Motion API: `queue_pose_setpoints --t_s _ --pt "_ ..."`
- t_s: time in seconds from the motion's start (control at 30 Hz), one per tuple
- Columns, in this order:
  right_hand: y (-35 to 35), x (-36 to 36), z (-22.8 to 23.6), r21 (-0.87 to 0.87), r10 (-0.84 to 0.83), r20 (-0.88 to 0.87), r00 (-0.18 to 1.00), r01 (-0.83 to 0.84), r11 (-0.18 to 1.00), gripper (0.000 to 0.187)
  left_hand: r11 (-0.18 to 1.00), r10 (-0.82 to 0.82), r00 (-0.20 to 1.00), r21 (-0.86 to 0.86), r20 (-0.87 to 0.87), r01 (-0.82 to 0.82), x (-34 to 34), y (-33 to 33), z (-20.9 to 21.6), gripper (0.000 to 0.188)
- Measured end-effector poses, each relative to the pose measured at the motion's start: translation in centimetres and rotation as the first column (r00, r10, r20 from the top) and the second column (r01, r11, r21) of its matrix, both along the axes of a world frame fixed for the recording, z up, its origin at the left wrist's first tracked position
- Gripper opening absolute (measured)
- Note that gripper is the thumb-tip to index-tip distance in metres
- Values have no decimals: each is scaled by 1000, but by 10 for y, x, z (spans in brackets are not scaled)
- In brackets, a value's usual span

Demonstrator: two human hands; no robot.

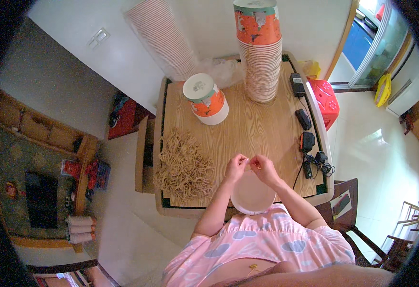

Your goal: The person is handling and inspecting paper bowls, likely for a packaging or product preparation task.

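A white paper bucket [253, 195] rests between my forearms at the table's near edge, its pale inside facing up. My left hand [237, 167] and my right hand [263, 170] meet at its far rim, fingertips pinched close together. Whatever they pinch there is too small to make out. Left of my hands lies a heap of tan twisted cords [184, 167]. Farther back, a short stack of paper buckets [210, 103] stands upside down, the top one printed orange and green. A tall stack of similar buckets [261, 62] rises at the table's far side.
Another tall stack of white cups or buckets [161, 40] leans at the far left, beside crumpled clear plastic [224, 71]. Black adapters and cables [308, 143] line the wooden table's [248, 126] right edge. A red stool [324, 100] and a dark chair [341, 205] stand to the right.
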State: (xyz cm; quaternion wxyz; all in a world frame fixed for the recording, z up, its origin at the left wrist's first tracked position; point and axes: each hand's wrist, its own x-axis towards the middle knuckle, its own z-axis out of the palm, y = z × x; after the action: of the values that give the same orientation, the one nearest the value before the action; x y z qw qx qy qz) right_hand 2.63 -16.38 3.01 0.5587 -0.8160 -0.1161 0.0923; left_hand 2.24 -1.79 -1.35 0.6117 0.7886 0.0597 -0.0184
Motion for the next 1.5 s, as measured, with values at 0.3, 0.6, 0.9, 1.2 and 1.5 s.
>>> queue_pose_setpoints --t_s 0.3,0.6,0.9,1.2,1.5 --pt "-5 -11 4 -122 95 211 973 -70 990 13 993 -25 997 -118 -80 16 -3 2 -1 9" --pt "-5 -9 -1 -66 36 85 996 -30 997 9 920 -7 989 -388 -145 -50 -4 5 3 8" --pt "1 -8 -2 -185 50 241 969 -4 983 8 875 -41 975 -479 -220 -72 -7 8 8 7" --pt "2 -6 -1 -117 14 242 970 15 993 8 937 41 992 -339 -122 -80 -9 2 21 7" --pt "-15 -4 1 113 -38 -53 998 44 993 6 993 -86 991 -89 -101 77 -6 -2 22 10"
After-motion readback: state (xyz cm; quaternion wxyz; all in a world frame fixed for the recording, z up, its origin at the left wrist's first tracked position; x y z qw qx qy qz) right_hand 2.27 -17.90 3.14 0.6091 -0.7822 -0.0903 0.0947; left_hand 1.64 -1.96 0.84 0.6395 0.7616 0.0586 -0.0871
